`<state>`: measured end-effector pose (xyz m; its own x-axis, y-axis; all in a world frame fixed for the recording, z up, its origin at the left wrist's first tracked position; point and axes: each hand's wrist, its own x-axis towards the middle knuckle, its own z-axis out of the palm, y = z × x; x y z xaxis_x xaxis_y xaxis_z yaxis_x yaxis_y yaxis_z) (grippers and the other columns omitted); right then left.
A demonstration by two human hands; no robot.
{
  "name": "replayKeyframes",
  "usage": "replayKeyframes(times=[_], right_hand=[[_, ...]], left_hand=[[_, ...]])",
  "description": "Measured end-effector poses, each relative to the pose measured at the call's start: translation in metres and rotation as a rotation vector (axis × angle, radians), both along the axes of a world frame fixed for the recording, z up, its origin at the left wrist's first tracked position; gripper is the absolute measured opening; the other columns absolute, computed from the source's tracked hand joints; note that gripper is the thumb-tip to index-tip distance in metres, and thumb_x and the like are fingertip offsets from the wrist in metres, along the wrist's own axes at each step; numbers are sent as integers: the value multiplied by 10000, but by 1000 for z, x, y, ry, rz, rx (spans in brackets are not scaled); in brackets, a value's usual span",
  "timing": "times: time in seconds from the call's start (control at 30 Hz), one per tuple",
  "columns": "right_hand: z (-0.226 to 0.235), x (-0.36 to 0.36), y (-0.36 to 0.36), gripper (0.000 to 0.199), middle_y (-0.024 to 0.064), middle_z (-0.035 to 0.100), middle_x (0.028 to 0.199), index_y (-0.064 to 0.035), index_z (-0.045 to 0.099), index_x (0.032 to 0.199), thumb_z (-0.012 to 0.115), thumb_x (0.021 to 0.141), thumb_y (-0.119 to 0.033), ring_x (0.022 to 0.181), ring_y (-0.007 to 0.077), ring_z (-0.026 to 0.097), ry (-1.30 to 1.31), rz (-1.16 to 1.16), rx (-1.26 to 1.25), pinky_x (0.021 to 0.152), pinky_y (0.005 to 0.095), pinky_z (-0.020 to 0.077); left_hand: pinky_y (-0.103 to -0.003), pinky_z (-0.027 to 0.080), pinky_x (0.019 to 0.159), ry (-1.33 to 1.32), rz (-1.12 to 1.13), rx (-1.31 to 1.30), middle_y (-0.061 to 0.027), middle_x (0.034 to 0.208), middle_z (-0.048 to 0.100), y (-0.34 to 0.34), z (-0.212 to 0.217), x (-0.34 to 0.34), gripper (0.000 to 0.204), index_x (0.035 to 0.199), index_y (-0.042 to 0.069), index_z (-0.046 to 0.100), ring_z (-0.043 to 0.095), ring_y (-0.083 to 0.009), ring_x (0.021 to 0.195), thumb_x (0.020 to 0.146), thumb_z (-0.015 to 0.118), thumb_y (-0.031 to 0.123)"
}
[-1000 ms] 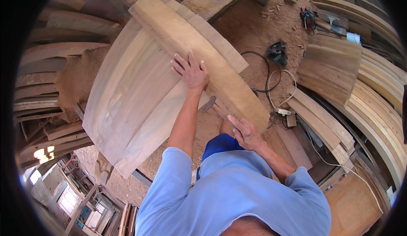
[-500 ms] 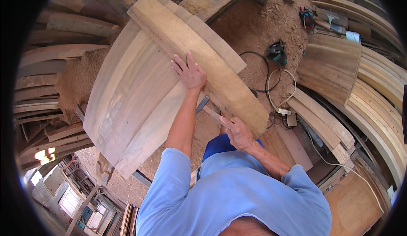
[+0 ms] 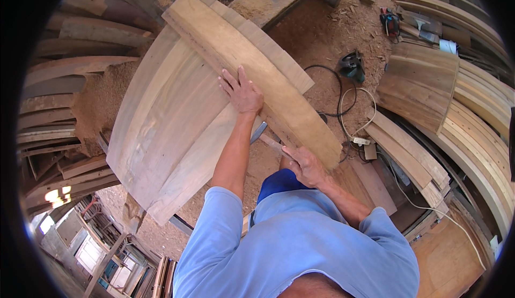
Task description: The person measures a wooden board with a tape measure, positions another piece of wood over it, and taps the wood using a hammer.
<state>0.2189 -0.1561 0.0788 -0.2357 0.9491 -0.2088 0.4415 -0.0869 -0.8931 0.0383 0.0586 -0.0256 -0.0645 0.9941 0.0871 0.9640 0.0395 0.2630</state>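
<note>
Hammer [image 3: 272,143]: handle grasped in right hand [image 3: 309,168], head beyond the fingers. Thick board [image 3: 292,107]: at left hand [image 3: 247,96], fingers spread, unclenched; pale panel [image 3: 166,116] leftward of them.

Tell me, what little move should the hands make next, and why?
Perhaps a light tap with the hammer on the long board's near side: the right hand grips it, its head looks close to that side, and the left hand is spread at the board's edge.
</note>
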Motion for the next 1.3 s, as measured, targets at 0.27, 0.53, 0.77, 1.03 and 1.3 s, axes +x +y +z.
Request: replayKeyframes(times=[0.27, 0.53, 0.77, 1.03, 1.3], right_hand=[[7, -2, 1, 507, 164, 584, 865, -115, 578, 1354, 641, 859, -25, 777, 348, 604, -39, 12, -36, 691, 458, 494], [17, 1, 0, 522, 178, 602, 909, -93, 532, 1390, 622, 878, -44, 843, 370, 617, -21, 53, -92, 749, 466, 502], [33, 10, -1, 603, 273, 614, 1186, -38, 371, 1509, 578, 947, -104, 1077, 436, 614, 9, 28, -38, 922, 469, 498], [15, 10, 20, 627, 315, 610, 1262, -47, 345, 1547, 556, 957, -62, 1081, 470, 638, -61, -136, 62, 909, 464, 517], [8, 1, 28, 634, 277, 654, 1088, -62, 390, 1524, 603, 927, -59, 952, 441, 663, -143, -63, 98, 796, 471, 528]], left_hand=[[-639, 154, 1193, -2, 6, 10, -326, 1608, 160, -1, -2, -1, 641, 1524, 147, 401, 141, -579, 1459, 909, 566, 218], [-651, 168, 1184, -5, 2, 38, -324, 1606, 169, 1, -2, 3, 649, 1524, 155, 404, 162, -577, 1454, 902, 578, 215], [-646, 135, 1193, -43, 10, 5, -326, 1607, 160, -3, 1, -2, 639, 1520, 124, 403, 128, -575, 1462, 910, 561, 227], [-639, 114, 1198, -52, 3, -10, -330, 1607, 152, -2, 5, 3, 622, 1519, 105, 399, 114, -581, 1463, 924, 526, 234], [-637, 104, 1201, -51, 24, -4, -328, 1607, 156, 1, 5, 5, 626, 1523, 124, 395, 120, -578, 1465, 923, 536, 233]])
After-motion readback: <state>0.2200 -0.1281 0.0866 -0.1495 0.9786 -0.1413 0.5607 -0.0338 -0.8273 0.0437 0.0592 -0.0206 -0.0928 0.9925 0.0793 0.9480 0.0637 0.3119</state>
